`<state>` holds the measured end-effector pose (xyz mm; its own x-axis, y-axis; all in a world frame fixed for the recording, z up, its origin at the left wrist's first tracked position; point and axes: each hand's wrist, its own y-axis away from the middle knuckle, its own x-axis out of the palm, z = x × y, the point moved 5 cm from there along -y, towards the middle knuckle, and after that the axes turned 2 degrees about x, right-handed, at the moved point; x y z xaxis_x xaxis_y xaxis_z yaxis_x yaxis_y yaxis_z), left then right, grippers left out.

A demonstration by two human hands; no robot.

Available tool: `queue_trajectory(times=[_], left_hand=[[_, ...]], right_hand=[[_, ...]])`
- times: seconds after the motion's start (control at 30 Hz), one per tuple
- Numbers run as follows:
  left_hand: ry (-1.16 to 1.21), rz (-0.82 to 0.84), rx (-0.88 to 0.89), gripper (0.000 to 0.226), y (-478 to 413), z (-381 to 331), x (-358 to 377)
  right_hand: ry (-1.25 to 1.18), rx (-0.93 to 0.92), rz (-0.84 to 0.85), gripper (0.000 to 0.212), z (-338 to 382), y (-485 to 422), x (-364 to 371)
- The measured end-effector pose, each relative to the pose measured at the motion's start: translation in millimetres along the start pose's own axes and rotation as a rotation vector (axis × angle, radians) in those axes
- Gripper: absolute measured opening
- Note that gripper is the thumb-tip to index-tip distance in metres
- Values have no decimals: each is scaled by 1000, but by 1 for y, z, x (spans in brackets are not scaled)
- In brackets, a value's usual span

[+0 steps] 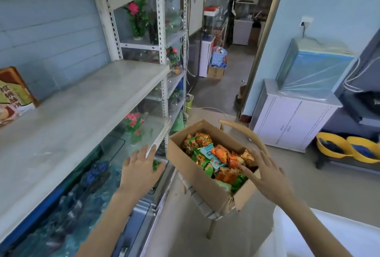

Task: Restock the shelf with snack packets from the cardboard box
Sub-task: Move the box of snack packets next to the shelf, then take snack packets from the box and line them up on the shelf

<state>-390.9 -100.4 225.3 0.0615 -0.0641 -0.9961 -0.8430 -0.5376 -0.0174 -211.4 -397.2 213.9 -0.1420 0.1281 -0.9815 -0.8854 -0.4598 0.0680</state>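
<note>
An open cardboard box rests on a wooden chair and holds several orange, green and blue snack packets. My right hand hovers over the box's near right corner, fingers spread, holding nothing. My left hand is open, fingers apart, just below the front edge of the grey shelf on the left. That shelf board is mostly bare, with one large brown and green packet standing at its far left.
Below the shelf sits a glass tank with blue decorations. Artificial flowers and glassware fill the rack further back. A white cabinet with a wrapped tank stands right; yellow basins beside it. A floor aisle runs ahead.
</note>
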Motion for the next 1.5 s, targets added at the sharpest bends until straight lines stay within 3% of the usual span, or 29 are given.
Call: queue_trajectory(times=[0.33, 0.77, 1.13, 1.5], left_hand=[[108, 50, 67, 65, -132, 16, 30], [102, 184, 181, 68, -239, -4, 75], [66, 301, 225, 66, -325, -53, 108], [121, 545, 267, 65, -347, -98, 199]], right_hand=[[2, 142, 3, 77, 12, -95, 23], [-63, 296, 135, 76, 5, -169, 59], [-128, 305, 195, 81, -17, -261, 86], [-138, 278, 411, 75, -25, -315, 151]])
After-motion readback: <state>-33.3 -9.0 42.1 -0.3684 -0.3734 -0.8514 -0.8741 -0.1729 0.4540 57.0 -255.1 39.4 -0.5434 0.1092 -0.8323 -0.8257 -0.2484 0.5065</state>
